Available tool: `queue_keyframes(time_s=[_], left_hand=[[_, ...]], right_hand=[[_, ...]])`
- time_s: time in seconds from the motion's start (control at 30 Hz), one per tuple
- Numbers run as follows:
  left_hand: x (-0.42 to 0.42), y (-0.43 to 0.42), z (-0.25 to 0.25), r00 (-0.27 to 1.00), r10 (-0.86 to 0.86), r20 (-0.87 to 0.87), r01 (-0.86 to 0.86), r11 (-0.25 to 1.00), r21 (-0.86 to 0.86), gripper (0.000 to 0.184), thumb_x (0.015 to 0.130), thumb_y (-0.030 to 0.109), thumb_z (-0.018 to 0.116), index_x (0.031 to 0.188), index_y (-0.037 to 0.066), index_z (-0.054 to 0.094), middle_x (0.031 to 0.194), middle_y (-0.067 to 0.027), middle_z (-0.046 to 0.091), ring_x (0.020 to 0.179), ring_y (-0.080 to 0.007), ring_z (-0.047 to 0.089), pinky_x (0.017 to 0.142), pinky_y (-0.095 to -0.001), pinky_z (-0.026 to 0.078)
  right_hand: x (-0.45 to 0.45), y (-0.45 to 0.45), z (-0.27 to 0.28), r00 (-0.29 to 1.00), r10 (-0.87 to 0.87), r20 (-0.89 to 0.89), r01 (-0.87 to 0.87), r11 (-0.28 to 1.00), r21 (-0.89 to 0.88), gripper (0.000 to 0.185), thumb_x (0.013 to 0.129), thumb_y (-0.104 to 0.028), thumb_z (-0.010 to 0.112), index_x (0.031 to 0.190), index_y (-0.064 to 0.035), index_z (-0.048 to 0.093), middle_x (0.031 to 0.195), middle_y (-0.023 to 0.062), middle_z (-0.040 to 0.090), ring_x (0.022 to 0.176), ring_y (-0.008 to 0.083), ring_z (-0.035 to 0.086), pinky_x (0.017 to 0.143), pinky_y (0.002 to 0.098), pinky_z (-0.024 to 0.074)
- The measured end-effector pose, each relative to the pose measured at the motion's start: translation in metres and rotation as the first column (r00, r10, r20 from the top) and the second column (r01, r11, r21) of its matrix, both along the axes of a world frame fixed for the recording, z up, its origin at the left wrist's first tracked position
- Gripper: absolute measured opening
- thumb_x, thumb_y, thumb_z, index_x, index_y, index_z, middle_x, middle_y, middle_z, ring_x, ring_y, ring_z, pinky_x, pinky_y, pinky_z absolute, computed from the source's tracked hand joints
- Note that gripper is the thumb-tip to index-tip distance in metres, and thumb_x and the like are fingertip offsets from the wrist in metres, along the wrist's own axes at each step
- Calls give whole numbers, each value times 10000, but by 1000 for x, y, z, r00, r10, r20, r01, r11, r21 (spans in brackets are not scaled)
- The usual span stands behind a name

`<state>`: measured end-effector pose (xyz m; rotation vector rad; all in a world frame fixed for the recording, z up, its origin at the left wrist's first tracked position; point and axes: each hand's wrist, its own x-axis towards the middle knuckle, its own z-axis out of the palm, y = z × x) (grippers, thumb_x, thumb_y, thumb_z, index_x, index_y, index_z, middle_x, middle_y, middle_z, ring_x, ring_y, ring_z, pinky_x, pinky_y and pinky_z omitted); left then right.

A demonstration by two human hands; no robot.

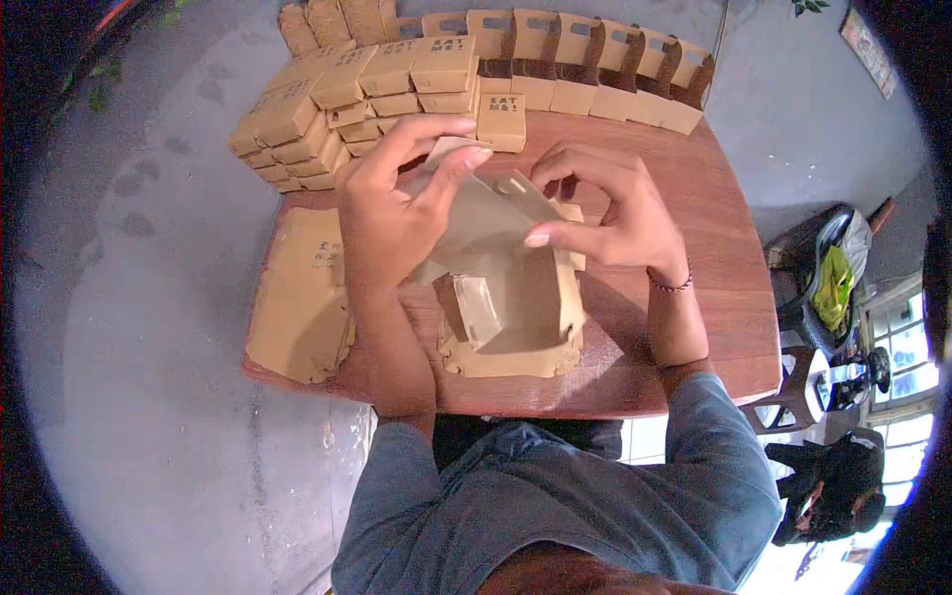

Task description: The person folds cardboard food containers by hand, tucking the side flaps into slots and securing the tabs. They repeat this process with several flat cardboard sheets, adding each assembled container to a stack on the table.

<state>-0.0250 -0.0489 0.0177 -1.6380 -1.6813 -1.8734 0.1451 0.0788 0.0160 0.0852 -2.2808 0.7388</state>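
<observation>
While left hand (397, 193) pinches flap (452, 148) of carton (526, 288), right hand (623, 208) holds side wall (536, 205).

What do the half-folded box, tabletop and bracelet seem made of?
Half-folded box: matt brown cardboard, with thin cut edges and folded flaps. Tabletop: wood or wood-look laminate, faintly glossy, with reddish-brown, streaky grain. Bracelet: probably braided cord, judging by its dark-and-light twist; too small to judge its finish.
</observation>
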Motion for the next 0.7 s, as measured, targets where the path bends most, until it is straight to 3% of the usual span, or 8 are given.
queue_keyframes(time_s=[0.1, 0.23, 0.33, 0.4, 0.5, 0.53, 0.6, 0.7], left_hand=[[5, 1, 1, 995, -76, 61, 78, 996, -32, 167, 787, 66, 743, 921, 18, 656, 881, -61, 708, 805, -140, 678, 733, -274, 535], [8, 0, 2, 992, -71, 103, 75, 996, -39, 153, 782, 27, 733, 906, 18, 645, 871, -66, 704, 797, -142, 677, 743, -271, 538], [-4, 0, 2, 989, -142, 30, 142, 990, -3, 158, 756, -4, 727, 899, 22, 664, 847, -74, 678, 817, -154, 667, 751, -264, 537], [-13, -3, 4, 954, 4, -299, 11, 999, 48, 179, 733, -9, 716, 907, 25, 690, 816, -85, 634, 803, -161, 639, 732, -265, 522], [-17, -10, 8, 931, -15, -365, 6, 1000, -23, 197, 711, 31, 728, 908, 23, 709, 802, -90, 591, 784, -166, 603, 681, -267, 495], [-16, -12, 8, 931, -14, -365, 6, 1000, -23, 197, 711, 31, 728, 908, 23, 709, 802, -90, 591, 784, -166, 603, 681, -267, 495], [-15, -14, 9, 946, -208, -248, 189, 977, -100, 191, 736, 90, 737, 906, 9, 707, 774, -80, 601, 719, -146, 580, 637, -266, 466], [-7, -9, 7, 981, -171, -92, 163, 983, -82, 192, 757, 138, 746, 884, 1, 702, 730, -65, 615, 674, -122, 575, 606, -254, 452]], right_hand=[[-1, -7, -1, 996, -67, 58, 69, 997, -18, 218, 774, -207, 752, 855, -22, 669, 808, 100, 662, 741, 219, 649, 657, 335, 508], [-6, -5, -7, 993, -122, 7, 122, 992, -36, 175, 788, -168, 729, 847, -14, 667, 761, 102, 648, 671, 207, 628, 607, 330, 491], [-7, -5, -8, 976, -212, 42, 216, 962, -167, 145, 792, -147, 720, 812, -13, 667, 700, 93, 625, 604, 181, 595, 555, 311, 464], [-7, -5, -8, 960, -281, 10, 276, 937, -215, 126, 796, -129, 707, 770, -15, 658, 654, 80, 598, 558, 154, 557, 521, 284, 441], [-11, -3, -11, 929, -345, -136, 323, 933, -156, 127, 788, -116, 707, 732, -20, 647, 641, 79, 584, 538, 148, 539, 510, 276, 431], [-12, -3, -11, 929, -344, -136, 323, 933, -156, 127, 788, -116, 707, 732, -20, 647, 641, 79, 584, 538, 148, 539, 510, 276, 431], [-12, -3, -12, 886, -387, -257, 374, 922, -97, 133, 779, -108, 711, 718, -18, 635, 635, 80, 580, 522, 151, 526, 498, 273, 425], [-14, -6, -16, 850, -400, -342, 404, 913, -64, 113, 762, -75, 715, 721, -17, 627, 634, 77, 577, 520, 161, 538, 487, 275, 425]])
